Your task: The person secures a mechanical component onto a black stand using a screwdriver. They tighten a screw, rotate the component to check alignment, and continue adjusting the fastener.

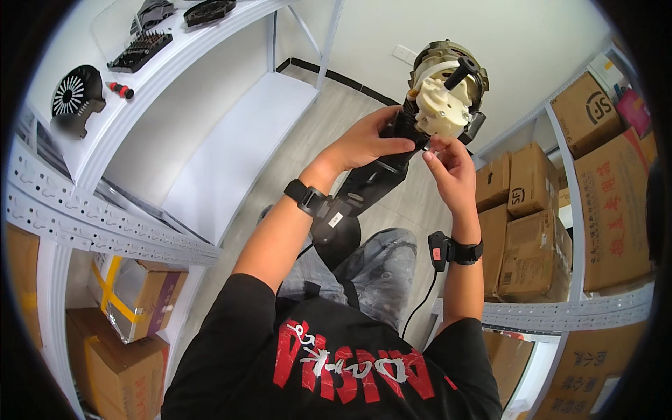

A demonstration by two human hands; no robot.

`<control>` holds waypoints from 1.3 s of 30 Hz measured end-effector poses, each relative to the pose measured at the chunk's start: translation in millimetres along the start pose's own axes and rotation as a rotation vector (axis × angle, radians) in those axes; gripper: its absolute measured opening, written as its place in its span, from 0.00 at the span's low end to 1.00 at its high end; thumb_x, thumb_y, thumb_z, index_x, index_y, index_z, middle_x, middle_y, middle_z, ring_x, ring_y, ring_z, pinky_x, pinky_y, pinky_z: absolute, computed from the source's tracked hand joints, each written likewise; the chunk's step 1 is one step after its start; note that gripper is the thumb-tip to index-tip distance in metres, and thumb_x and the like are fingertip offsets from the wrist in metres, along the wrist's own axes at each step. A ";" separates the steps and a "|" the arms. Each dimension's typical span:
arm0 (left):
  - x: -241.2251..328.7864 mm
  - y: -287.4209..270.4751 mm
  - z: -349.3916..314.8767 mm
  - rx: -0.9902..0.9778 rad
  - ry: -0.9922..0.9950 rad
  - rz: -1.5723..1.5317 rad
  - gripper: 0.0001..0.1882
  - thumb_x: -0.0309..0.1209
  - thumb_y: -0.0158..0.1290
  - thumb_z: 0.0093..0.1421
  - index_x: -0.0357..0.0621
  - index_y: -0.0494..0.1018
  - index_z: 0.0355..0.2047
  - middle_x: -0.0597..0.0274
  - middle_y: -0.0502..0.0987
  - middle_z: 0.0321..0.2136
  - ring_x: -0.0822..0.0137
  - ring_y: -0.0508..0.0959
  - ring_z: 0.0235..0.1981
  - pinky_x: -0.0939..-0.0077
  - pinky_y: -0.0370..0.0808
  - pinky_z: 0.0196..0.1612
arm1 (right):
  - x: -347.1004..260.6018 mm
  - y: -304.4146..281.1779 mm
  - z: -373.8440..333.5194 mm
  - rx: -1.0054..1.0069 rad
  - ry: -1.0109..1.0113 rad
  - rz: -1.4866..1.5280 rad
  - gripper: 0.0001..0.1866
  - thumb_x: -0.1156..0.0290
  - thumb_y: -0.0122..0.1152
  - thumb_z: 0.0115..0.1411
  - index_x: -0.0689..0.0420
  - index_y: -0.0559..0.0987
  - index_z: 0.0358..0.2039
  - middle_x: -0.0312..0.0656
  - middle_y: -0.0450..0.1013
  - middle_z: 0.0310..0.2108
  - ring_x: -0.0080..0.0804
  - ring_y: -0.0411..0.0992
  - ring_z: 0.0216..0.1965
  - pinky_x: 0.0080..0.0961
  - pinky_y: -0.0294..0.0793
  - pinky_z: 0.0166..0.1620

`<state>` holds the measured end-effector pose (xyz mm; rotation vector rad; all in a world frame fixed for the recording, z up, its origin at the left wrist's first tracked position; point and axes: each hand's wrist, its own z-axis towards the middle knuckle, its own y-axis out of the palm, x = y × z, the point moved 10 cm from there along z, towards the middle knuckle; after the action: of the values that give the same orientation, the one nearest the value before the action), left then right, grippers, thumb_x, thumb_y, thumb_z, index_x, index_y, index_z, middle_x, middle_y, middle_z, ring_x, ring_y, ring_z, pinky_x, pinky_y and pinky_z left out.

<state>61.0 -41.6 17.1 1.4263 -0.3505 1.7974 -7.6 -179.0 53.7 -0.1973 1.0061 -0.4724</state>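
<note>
An opened appliance stands between my knees, its long black body [371, 183] rising away from me. At the top its cream-coloured gear housing [442, 110] is exposed, with a round motor [448, 59] behind it and a black peg [461, 73] sticking out. My left hand [374, 142] is closed around the black neck just below the housing. On the other side, my right hand [450, 166] pinches at the housing's lower edge, thumb and fingertips close together. What lies between those fingertips is too small to make out.
On the left shelf [157, 77] lie a slotted black cover [77, 98], a red-and-black screwdriver [120, 90] and a bit set [142, 52]. Cardboard boxes [535, 248] fill the right rack, and more boxes [115, 360] sit low at left. A black cable [421, 301] hangs from my right wrist.
</note>
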 end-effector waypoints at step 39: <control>0.5 -1.4 0.1 -0.007 0.036 0.063 0.38 0.38 0.66 0.56 0.35 0.62 0.62 0.59 0.75 0.49 0.70 0.73 0.51 0.74 0.69 0.57 | 41.0 27.9 0.7 -0.256 0.405 0.587 0.10 0.67 0.58 0.68 0.61 0.76 0.35 0.36 0.70 0.22 0.16 0.61 0.20 0.13 0.59 0.24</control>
<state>62.1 -40.6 17.3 1.3901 -0.3872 1.8685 19.4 -173.6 12.4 -0.0258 1.4563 0.1649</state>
